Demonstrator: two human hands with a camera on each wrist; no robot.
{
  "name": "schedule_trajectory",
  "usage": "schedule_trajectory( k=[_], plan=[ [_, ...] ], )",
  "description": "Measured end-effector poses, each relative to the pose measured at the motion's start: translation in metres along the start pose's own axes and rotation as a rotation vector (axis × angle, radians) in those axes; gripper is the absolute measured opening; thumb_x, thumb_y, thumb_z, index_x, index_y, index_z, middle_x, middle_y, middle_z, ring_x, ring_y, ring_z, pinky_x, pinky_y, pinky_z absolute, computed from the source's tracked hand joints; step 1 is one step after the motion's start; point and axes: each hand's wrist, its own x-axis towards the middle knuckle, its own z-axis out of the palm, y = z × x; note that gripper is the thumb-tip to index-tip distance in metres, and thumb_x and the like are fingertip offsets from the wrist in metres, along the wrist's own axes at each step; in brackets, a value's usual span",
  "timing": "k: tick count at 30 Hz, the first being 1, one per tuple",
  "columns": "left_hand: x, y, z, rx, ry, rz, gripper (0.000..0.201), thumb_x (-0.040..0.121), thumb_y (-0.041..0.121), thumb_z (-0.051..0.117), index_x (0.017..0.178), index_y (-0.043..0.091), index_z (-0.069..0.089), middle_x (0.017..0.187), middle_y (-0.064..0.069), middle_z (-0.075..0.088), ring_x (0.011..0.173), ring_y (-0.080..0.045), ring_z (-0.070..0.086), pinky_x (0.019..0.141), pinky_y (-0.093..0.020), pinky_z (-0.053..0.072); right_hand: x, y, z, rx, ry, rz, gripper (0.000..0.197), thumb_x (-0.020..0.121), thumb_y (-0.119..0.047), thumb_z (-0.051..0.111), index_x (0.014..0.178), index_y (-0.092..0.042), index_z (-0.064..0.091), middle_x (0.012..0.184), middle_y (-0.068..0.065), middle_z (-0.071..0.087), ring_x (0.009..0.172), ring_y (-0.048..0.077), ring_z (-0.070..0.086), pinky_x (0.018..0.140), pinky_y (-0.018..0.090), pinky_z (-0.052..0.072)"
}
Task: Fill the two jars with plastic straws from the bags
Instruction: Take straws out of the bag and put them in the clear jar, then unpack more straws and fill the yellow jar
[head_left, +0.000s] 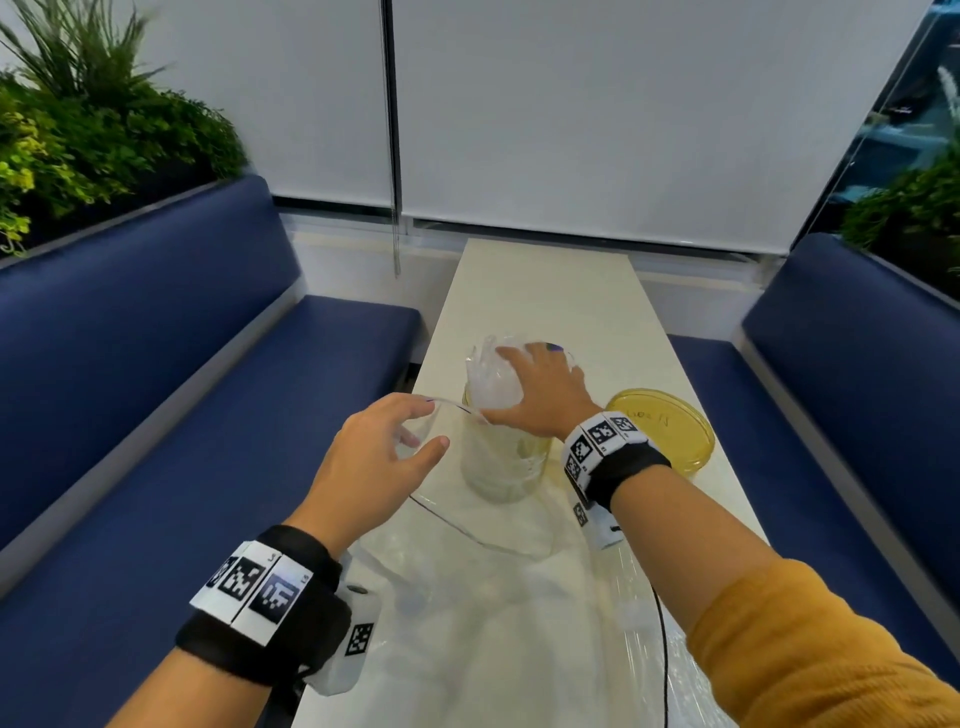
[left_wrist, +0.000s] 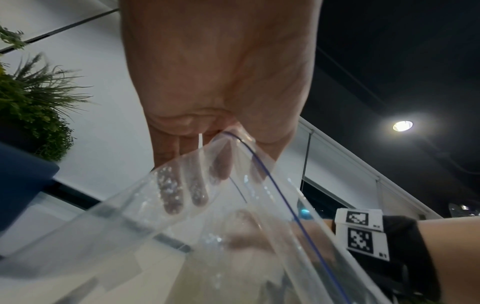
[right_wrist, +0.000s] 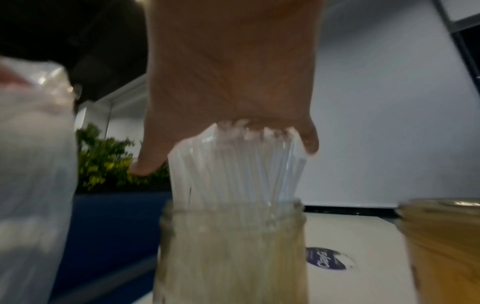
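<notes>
Right hand (head_left: 540, 395) presses flat on the straws (right_wrist: 235, 164), seating the bundle in the jar (head_left: 506, 457) on the counter (head_left: 545, 291). Left hand (head_left: 379, 457) holds the bag (left_wrist: 233, 205), grip pinching its mouth, clear of the jar. Second jar (head_left: 662, 436) stands just right

Clear glossy plastic bag (left_wrist: 197, 216); translucent plastic straws (right_wrist: 233, 164); glass jar (right_wrist: 231, 251).

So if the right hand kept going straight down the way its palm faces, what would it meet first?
The right hand already rests on the straws standing in the jar; pushing on would likely seat them deeper, before it meets the jar's rim.
</notes>
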Motion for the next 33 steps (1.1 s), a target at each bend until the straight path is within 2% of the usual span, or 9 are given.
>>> schedule_trajectory(
  k=[4,7,11,15,19,22,25,29,33],
  plan=[
    [0.000,0.010,0.008,0.023,-0.054,0.037,0.039,0.091,0.042,0.067,0.128,0.035,0.061,0.124,0.027,0.056,0.093,0.000,0.066,0.089,-0.026,0.055,-0.007,-0.003,-0.005,0.070,0.032,0.022,0.099,0.074,-0.089,0.042,0.156,-0.047,0.007,0.166,0.004,0.016,0.152,0.037,0.014,0.116,0.068,0.006],
    [-0.006,0.019,0.019,0.047,-0.116,0.069,0.040,0.092,0.036,0.067,0.131,0.031,0.060,0.132,0.021,0.057,0.095,-0.003,0.066,0.090,-0.028,0.055,-0.022,-0.001,-0.035,0.116,0.148,0.006,0.073,0.091,-0.069,0.046,0.154,-0.038,0.027,0.157,0.005,0.034,0.143,0.032,0.033,0.117,0.061,0.022],
    [-0.021,0.023,0.040,0.082,-0.203,0.145,0.041,0.094,0.034,0.063,0.134,0.028,0.060,0.139,0.018,0.057,0.113,-0.005,0.061,0.100,-0.031,0.050,-0.071,0.023,-0.072,0.240,0.203,0.021,0.041,0.095,-0.057,0.053,0.125,-0.031,0.062,0.119,-0.003,0.063,0.107,0.019,0.060,0.092,0.042,0.050],
    [-0.043,0.015,0.071,0.108,-0.351,0.232,0.043,0.098,0.029,0.058,0.141,0.027,0.055,0.145,0.018,0.051,0.133,-0.004,0.048,0.114,-0.025,0.037,-0.140,0.073,-0.070,0.219,0.176,0.320,0.030,0.095,-0.056,0.053,0.086,-0.028,0.061,0.083,-0.006,0.064,0.078,0.017,0.058,0.065,0.030,0.043],
    [-0.066,0.010,0.107,0.195,-0.520,0.256,0.053,0.103,0.025,0.049,0.154,0.027,0.037,0.159,0.019,0.031,0.144,-0.005,0.033,0.115,-0.015,0.022,-0.192,0.146,-0.025,0.097,-0.131,0.622,0.036,0.091,-0.060,0.057,0.098,-0.025,0.062,0.112,0.004,0.067,0.100,0.026,0.061,0.084,0.039,0.051],
    [-0.076,0.010,0.133,0.178,-0.653,0.301,0.059,0.102,0.012,0.045,0.156,0.027,0.030,0.164,0.014,0.020,0.148,-0.010,0.026,0.119,-0.020,0.022,-0.225,0.171,0.016,0.159,-0.453,0.565,0.063,0.072,-0.071,0.072,0.122,-0.036,0.056,0.139,0.001,0.049,0.126,0.027,0.050,0.105,0.047,0.045],
    [-0.087,0.013,0.158,0.240,-0.753,0.388,0.071,0.097,-0.003,0.039,0.160,0.026,0.021,0.168,0.011,0.011,0.151,-0.012,0.020,0.120,-0.020,0.017,-0.248,0.170,0.044,0.222,-0.367,0.538,0.079,0.062,-0.072,0.079,0.128,-0.041,0.048,0.147,-0.004,0.039,0.133,0.027,0.040,0.109,0.053,0.039],
    [-0.103,0.018,0.184,0.260,-0.848,0.489,0.076,0.090,-0.005,0.040,0.156,0.032,0.028,0.168,0.011,0.006,0.151,-0.014,0.021,0.122,-0.026,0.020,-0.258,0.168,0.052,0.198,-0.241,0.496,0.037,0.081,-0.058,0.072,0.102,-0.035,0.053,0.146,-0.005,0.044,0.132,0.027,0.042,0.108,0.054,0.037],
    [-0.113,0.024,0.193,0.127,-0.902,0.384,0.061,0.096,0.008,0.042,0.145,0.042,0.027,0.163,0.011,0.021,0.137,-0.016,0.040,0.113,-0.032,0.035,-0.269,0.176,0.047,0.168,-0.238,0.471,0.022,0.099,-0.044,0.055,0.104,-0.024,0.062,0.160,0.000,0.035,0.137,0.026,0.042,0.110,0.049,0.037]
  ],
)
